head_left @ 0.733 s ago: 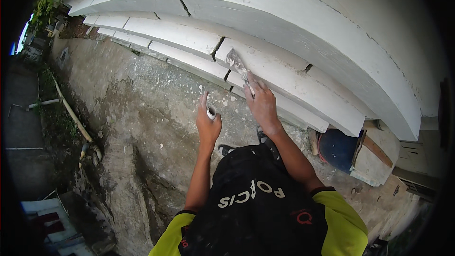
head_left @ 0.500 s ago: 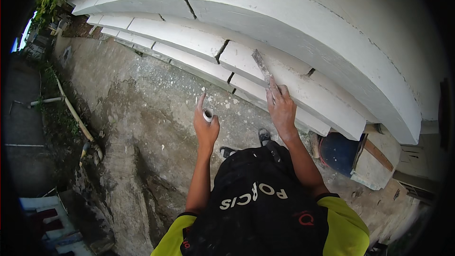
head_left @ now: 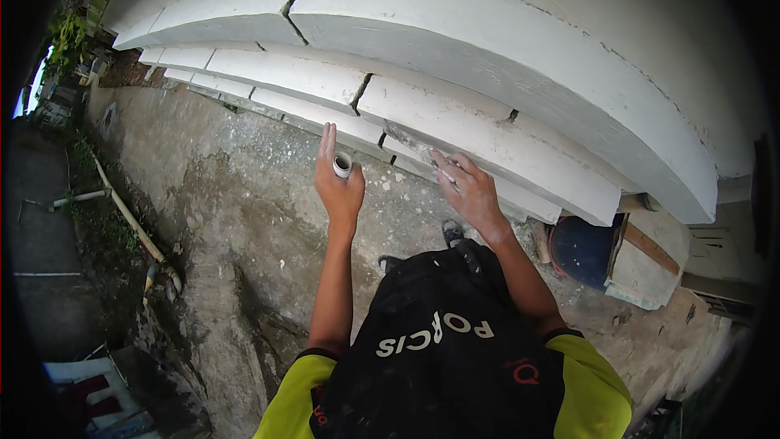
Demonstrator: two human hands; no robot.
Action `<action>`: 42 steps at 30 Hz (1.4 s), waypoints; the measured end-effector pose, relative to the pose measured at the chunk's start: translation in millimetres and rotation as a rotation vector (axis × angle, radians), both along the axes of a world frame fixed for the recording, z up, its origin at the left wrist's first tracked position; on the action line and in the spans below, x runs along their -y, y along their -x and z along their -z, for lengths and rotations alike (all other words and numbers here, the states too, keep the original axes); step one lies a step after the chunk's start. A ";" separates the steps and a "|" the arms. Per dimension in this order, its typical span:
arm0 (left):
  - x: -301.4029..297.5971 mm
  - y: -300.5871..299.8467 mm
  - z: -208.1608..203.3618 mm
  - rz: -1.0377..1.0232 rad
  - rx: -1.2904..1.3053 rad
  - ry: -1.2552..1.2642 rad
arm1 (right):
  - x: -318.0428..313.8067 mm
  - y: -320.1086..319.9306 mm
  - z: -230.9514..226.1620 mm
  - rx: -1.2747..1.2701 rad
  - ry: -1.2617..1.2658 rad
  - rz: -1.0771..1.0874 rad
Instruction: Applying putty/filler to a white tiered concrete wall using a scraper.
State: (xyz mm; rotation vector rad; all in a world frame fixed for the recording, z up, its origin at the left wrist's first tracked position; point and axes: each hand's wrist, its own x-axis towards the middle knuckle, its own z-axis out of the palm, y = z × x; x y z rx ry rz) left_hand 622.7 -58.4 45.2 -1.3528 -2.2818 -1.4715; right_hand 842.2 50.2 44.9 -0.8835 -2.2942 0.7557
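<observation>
My left hand [head_left: 336, 193] is closed around a small white cylinder [head_left: 342, 164]; its round end faces up and looks dark and hollow inside. Two of that hand's fingers stretch out past the cylinder. In my right hand [head_left: 474, 197] is a putty knife [head_left: 406, 139], its flat blade smeared with pale residue and pointing up and left. The blade lies over the edge of the white block row [head_left: 455, 114], near a dark vertical joint; whether it touches is hard to tell. My fingertips look dusty.
Above, a larger white ledge [head_left: 487, 41] curves across, with a cracked joint at its left. Below lies stained concrete ground [head_left: 244, 187]. A dark blue round container [head_left: 581, 250] and a board [head_left: 642, 276] stand at right. A pipe [head_left: 126, 205] runs along the left.
My right hand has moved left and down, and the putty knife has swung to a flatter angle. My left hand has shifted up and left with the cylinder, now with two fingers extended.
</observation>
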 end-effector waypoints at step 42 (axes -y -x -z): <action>-113.8 -60.1 -9.4 0.930 -0.343 0.417 | 18.3 -104.8 -18.4 -0.093 0.295 0.189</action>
